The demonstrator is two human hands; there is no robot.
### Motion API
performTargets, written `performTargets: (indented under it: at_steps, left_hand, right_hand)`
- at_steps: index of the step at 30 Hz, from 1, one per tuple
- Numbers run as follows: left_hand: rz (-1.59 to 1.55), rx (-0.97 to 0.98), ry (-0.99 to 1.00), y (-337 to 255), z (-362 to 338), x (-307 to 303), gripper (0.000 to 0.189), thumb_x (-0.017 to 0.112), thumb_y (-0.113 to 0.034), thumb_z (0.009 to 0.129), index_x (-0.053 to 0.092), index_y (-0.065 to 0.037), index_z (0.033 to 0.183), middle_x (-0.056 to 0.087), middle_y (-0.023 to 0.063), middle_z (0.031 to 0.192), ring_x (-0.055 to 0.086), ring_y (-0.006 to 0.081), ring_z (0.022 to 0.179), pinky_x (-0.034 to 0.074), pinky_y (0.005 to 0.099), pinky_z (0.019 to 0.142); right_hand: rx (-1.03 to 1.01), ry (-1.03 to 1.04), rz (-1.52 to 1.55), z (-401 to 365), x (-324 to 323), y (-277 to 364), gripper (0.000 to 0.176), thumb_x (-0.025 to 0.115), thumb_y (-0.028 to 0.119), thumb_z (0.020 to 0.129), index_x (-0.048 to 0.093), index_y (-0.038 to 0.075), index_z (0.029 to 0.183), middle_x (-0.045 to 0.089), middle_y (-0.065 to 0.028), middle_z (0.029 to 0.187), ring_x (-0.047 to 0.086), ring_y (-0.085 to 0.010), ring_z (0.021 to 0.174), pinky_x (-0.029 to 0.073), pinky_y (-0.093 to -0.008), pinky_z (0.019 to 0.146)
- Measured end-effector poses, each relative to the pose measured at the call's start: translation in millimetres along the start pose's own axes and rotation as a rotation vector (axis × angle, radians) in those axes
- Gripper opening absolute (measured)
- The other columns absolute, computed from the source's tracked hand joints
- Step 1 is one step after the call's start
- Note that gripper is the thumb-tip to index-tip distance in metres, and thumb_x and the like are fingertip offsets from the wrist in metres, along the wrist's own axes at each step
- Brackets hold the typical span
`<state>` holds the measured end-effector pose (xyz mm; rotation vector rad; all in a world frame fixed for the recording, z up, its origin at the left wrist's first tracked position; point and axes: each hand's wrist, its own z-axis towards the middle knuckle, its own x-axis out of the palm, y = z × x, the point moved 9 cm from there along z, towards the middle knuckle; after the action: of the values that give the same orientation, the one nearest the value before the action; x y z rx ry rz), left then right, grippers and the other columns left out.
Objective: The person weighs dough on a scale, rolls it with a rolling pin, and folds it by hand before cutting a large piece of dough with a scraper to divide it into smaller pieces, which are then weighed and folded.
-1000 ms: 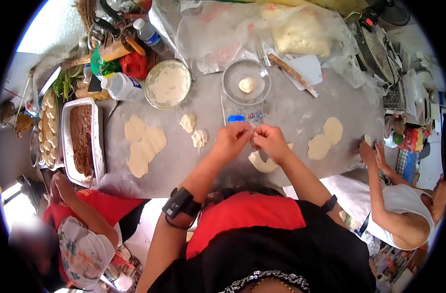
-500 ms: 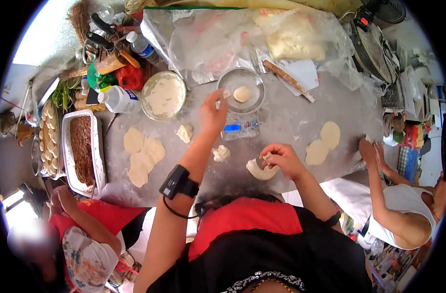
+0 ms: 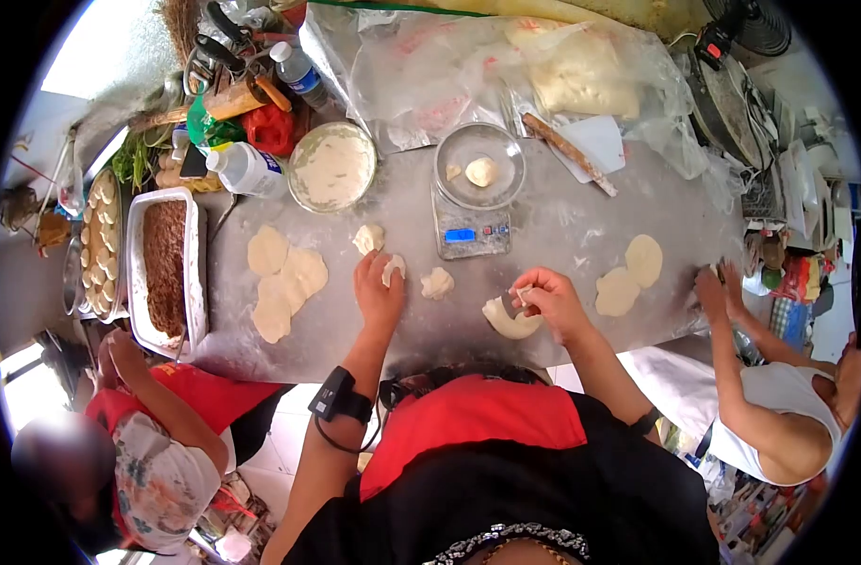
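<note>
White dough (image 3: 395, 270) is pinched by the left hand (image 3: 379, 294), a scrap (image 3: 523, 296) by the right hand (image 3: 556, 303), nearer the crosswise curved roll (image 3: 511, 327)

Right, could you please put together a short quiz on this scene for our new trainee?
1. True or false: a dough ball sits in the round pan on the scale.
2. Which of these is nearest the wearer's right hand?
a) the rolling pin
b) the curved dough strip
c) the brown filling
3. How many flat dough rounds lie together on the table to the right of that hand?

Key: 1. True. 2. b. 3. Two.
</note>
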<state>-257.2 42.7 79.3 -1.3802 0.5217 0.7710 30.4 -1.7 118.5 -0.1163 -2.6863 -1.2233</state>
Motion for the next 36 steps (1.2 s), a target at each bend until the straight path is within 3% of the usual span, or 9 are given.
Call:
performTargets:
  at_steps: [8,12,15,21,23,26,29,32,36]
  left_hand:
    - [-0.079,0.001,0.048,-8.8,11.9,11.6,0.030,0.064,-0.011,0.073,0.062,-0.006,0.103,0.055,0.0175,0.117,0.049,0.0356,0.109,0.039,0.0423,0.094]
    - [-0.029,0.159,0.083,-61.5,62.3,18.8,0.033,0.063,-0.011,0.074,0.061,-0.006,0.107,0.050,0.0171,0.124,0.045,0.0357,0.114,0.038,0.0426,0.096]
    - [0.064,0.266,0.105,-103.2,101.0,39.3,0.032,0.063,-0.012,0.074,0.062,-0.008,0.106,0.046,0.0157,0.129,0.040,0.0360,0.120,0.034,0.0455,0.098]
    - [0.481,0.351,0.159,-125.1,144.5,95.1,0.021,0.061,-0.016,0.076,0.063,-0.010,0.096,0.042,0.0142,0.134,0.025,0.0370,0.132,0.020,0.0520,0.106]
    - [0.534,0.345,0.197,-125.1,147.4,101.9,0.018,0.061,-0.017,0.076,0.063,-0.009,0.092,0.042,0.0145,0.134,0.023,0.0374,0.133,0.017,0.0533,0.107]
    - [0.262,0.324,0.124,-141.0,144.3,74.8,0.017,0.062,-0.020,0.076,0.063,-0.008,0.088,0.043,0.0148,0.134,0.027,0.0376,0.131,0.013,0.0519,0.108]
    - [-0.070,0.079,0.240,-128.9,137.3,60.1,0.013,0.064,-0.018,0.078,0.063,-0.006,0.083,0.044,0.0159,0.132,0.037,0.0354,0.126,0.023,0.0496,0.106]
    - [-0.620,-0.162,0.271,-110.8,116.0,51.9,0.016,0.063,-0.013,0.080,0.059,-0.006,0.094,0.047,0.0172,0.125,0.052,0.0325,0.110,0.038,0.0463,0.096]
    - [-1.313,-0.538,0.325,-122.1,75.5,35.4,0.037,0.058,-0.007,0.084,0.045,-0.005,0.118,0.052,0.0147,0.117,0.056,0.0231,0.101,0.050,0.0352,0.081]
  right_hand:
    - [-0.027,-0.110,0.010,4.0,-8.0,2.2,0.011,0.058,0.011,0.082,0.057,0.007,0.092,0.061,-0.0017,0.083,0.058,-0.0094,0.071,0.043,-0.0222,0.059]
    - [-0.054,-0.181,0.006,19.2,-13.5,17.2,0.013,0.059,0.007,0.081,0.057,0.003,0.094,0.060,-0.0029,0.080,0.057,-0.0080,0.067,0.041,-0.0207,0.055]
    - [-0.200,-0.224,-0.165,46.3,-20.9,41.6,0.016,0.061,0.009,0.080,0.057,0.003,0.094,0.059,-0.0012,0.076,0.056,-0.0089,0.064,0.042,-0.0226,0.056]
    - [-0.497,-0.305,-0.772,108.4,-7.8,113.9,0.027,0.065,0.020,0.074,0.058,0.004,0.095,0.065,-0.0126,0.081,0.064,-0.0264,0.075,0.049,-0.0360,0.066]
    - [-0.440,-0.409,-1.039,131.9,-1.3,121.3,0.029,0.064,0.023,0.074,0.059,0.005,0.096,0.065,-0.0160,0.085,0.064,-0.0302,0.080,0.049,-0.0393,0.070]
    - [-0.320,-0.355,-1.208,161.6,2.3,115.0,0.032,0.062,0.027,0.074,0.060,0.005,0.097,0.066,-0.0170,0.089,0.063,-0.0330,0.083,0.049,-0.0423,0.073]
    - [-0.319,-0.309,-1.120,160.1,11.4,121.0,0.032,0.062,0.025,0.074,0.059,0.004,0.097,0.066,-0.0157,0.088,0.064,-0.0308,0.080,0.050,-0.0401,0.072]
    - [-0.415,-0.161,-0.778,127.7,36.4,124.7,0.028,0.063,0.019,0.074,0.058,0.002,0.096,0.066,-0.0125,0.083,0.064,-0.0228,0.075,0.049,-0.0335,0.068]
    - [-0.411,0.064,-0.318,83.1,71.1,106.1,0.022,0.063,0.010,0.076,0.058,0.001,0.095,0.063,-0.0056,0.080,0.059,-0.0100,0.072,0.046,-0.0250,0.064]
